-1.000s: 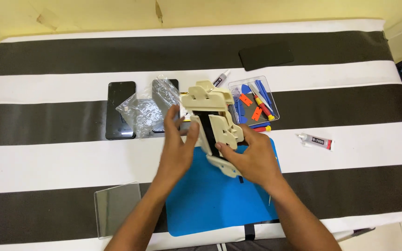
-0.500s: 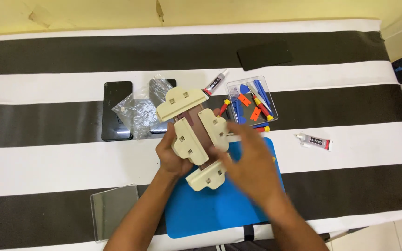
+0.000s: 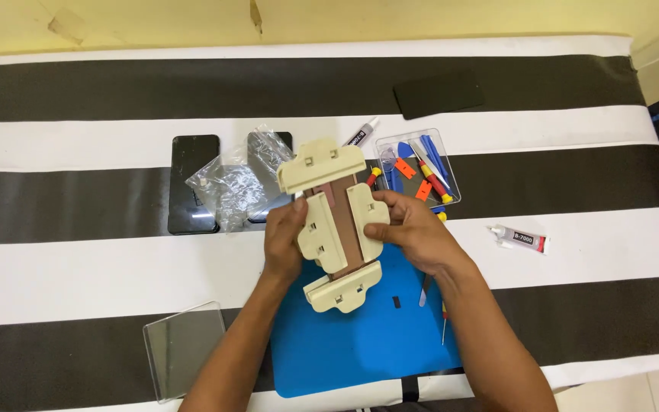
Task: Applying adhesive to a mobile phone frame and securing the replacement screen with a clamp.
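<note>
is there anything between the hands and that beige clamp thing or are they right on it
Nothing visible stands between them. The left hand grips the left edge of the beige clamp jig, and the right hand presses its right side clamp directly. The jig is held above the blue mat.

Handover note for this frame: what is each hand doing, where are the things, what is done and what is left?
Left hand: grips the clamp jig's left side.
Right hand: grips its right side.
The jig is held above the blue mat, its four cream clamps closed around a brown slab.
Beside it: tool tray, two glue tubes, two phones, plastic bag, clear plate.
Done: clamps on. Left: jig not set down.
</note>
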